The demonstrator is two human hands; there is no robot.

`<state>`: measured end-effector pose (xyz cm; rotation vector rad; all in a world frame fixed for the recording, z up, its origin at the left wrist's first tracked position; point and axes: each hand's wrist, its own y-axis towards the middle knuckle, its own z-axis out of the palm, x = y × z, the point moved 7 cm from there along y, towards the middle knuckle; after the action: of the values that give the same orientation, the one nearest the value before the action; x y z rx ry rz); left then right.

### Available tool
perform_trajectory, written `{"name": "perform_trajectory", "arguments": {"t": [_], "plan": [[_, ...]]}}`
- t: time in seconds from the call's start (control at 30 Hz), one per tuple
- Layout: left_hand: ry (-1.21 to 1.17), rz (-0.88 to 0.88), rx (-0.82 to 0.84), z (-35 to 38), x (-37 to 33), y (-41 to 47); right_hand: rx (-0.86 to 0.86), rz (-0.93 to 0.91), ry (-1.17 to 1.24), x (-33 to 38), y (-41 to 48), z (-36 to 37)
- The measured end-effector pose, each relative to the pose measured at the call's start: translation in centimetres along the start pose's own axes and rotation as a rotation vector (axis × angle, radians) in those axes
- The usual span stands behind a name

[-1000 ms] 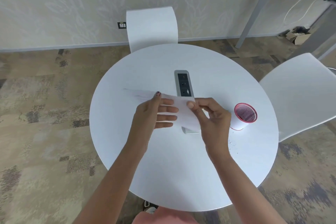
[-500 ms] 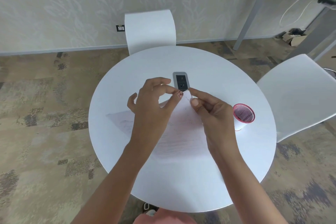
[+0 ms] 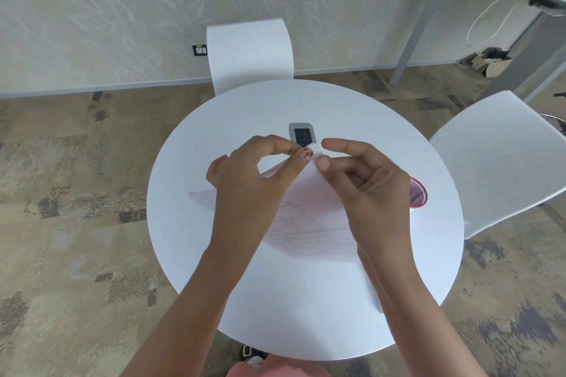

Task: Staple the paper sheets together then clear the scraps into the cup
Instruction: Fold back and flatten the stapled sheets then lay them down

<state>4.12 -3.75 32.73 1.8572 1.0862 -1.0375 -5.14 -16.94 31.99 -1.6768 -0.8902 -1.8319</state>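
Observation:
White paper sheets [image 3: 309, 223] with faint writing hang over the round white table [image 3: 214, 254], lifted by their top corner. My left hand [image 3: 257, 180] pinches that corner between thumb and forefinger. My right hand [image 3: 364, 180] pinches the same corner from the right with its thumb, its forefinger stretched out above. A white cup with a red rim [image 3: 417, 193] lies on its side at the table's right, partly hidden behind my right hand. No stapler and no scraps can be made out.
A grey power socket panel [image 3: 302, 133] is set into the table's middle, just beyond my fingertips. One white chair [image 3: 249, 52] stands at the far side, another white chair [image 3: 502, 156] at the right. Patterned carpet surrounds the table.
The sheets went from held flat between both hands to hanging by one raised corner. Both hands moved up and away from me to pinch that corner.

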Motion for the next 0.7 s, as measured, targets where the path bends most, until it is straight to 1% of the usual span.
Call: {"name": "perform_trajectory", "arguments": {"t": [0.17,0.33,0.7], "plan": [[-0.007,-0.024,0.032,0.3,-0.1,0.2,-0.010,0.005,-0.015,0.6,-0.1,-0.1],[-0.143,-0.037,0.023,0.3,0.3,0.5,0.035,0.005,0.001,1.0,-0.2,-0.1],[-0.199,-0.093,0.055,0.5,0.1,0.1,0.016,-0.008,-0.004,1.7,-0.3,-0.3]]}}
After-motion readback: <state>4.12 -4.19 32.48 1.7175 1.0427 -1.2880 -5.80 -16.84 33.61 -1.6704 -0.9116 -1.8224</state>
